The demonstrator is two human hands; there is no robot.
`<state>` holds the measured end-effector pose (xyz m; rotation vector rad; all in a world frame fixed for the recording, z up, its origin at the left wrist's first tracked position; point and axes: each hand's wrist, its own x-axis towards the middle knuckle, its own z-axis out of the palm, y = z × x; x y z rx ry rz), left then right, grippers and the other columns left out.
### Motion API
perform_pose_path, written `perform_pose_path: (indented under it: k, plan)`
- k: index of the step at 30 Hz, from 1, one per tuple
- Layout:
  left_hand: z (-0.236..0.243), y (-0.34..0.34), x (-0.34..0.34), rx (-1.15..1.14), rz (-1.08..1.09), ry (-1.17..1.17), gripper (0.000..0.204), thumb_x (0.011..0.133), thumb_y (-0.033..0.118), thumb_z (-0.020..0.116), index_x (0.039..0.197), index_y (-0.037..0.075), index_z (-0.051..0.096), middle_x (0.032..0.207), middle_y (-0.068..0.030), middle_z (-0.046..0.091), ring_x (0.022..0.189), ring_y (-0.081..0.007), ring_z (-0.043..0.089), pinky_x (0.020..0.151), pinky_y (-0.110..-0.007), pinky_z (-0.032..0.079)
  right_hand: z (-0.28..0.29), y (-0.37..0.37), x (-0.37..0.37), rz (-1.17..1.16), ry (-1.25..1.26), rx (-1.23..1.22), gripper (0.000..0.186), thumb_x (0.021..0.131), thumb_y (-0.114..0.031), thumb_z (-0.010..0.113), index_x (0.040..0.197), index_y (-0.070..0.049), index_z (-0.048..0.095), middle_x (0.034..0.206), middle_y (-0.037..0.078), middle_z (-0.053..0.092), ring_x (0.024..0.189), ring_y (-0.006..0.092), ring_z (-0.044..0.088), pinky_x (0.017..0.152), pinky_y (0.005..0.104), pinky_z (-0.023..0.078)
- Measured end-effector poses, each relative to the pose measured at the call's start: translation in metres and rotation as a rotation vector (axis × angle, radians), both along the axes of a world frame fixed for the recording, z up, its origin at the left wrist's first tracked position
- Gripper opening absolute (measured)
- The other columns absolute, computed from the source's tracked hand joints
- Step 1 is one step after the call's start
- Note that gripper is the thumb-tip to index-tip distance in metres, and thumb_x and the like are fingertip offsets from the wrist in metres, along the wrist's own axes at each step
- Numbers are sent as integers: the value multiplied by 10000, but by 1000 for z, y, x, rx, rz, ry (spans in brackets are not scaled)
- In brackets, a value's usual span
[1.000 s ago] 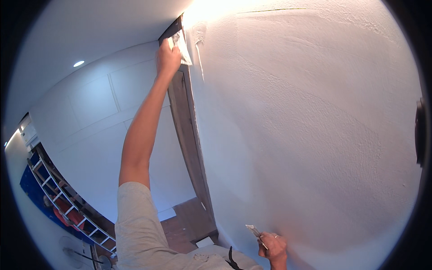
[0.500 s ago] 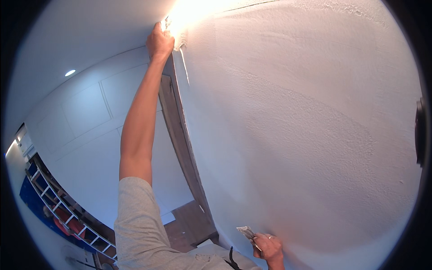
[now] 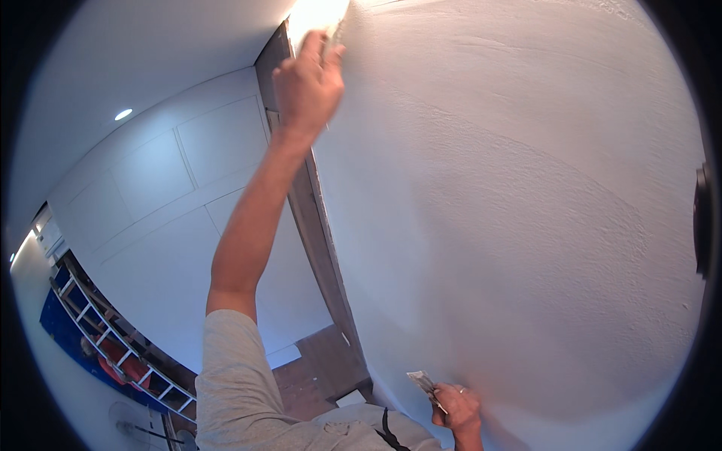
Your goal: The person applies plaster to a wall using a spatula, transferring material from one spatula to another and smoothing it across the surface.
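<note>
left hand (image 3: 308, 86) high, right hand (image 3: 457, 406) low, pale wall (image 3: 474, 248) alongside

risks first. the bright glow (image 3: 312, 11) just beyond the left hand washes out most of the flat blade (image 3: 336, 37) there; with its edge so hard to see, it could gouge the pale wall or catch on the dark frame (image 3: 302, 195) behind the left forearm. that arm looks near full reach, so pressure might come out uneven. the scraper (image 3: 421, 381) at the right hand may nick the surface if that wrist swings carelessly.

positions. pale wall spreads to the right of the left hand and above the right hand; a rough band (image 3: 526, 180) crosses it, to the right of the left hand. flat blade sits at the left fingertips, above the knuckles; contact with the wall: cannot tell. scraper juts up and leftward from the right hand; its gap to the wall is unclear.

hands. left: slightly blurred, thumb and fingers pinched about the flat blade. right: fingers curled round the scraper.
</note>
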<state>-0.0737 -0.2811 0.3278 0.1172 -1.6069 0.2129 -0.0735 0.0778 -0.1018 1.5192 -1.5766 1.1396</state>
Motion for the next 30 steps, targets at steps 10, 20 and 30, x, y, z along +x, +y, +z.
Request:
perform_pose_path:
  k: [10, 20, 30]
  plan:
    - [-30, -58, 31, -76, -118, 222, 230, 1000, 54, 663, 1218, 120, 690, 959, -73, 783, 643, -129, 664, 578, -298, 507, -5, -1, 0, -34, 3, 10, 252, 726, 44, 702, 933, -55, 599, 862, 98, 725, 524, 223, 619, 448, 331, 439]
    - [48, -97, -22, -440, -183, 369, 240, 974, 8, 691, 1186, 119, 708, 1061, -85, 789, 889, -193, 768, 770, -313, 593, -10, 2, 1, -83, 27, 12, 201, 736, 27, 697, 889, -58, 598, 832, 89, 722, 508, 217, 615, 435, 326, 425]
    - [44, -79, -45, -343, -388, 212, 316, 958, -99, 633, 1237, 51, 631, 1286, -130, 726, 1214, -229, 694, 999, -312, 590, 1, 1, 4, -70, 31, 22, 200, 736, 23, 702, 889, -58, 602, 847, 107, 732, 534, 230, 641, 460, 320, 447]
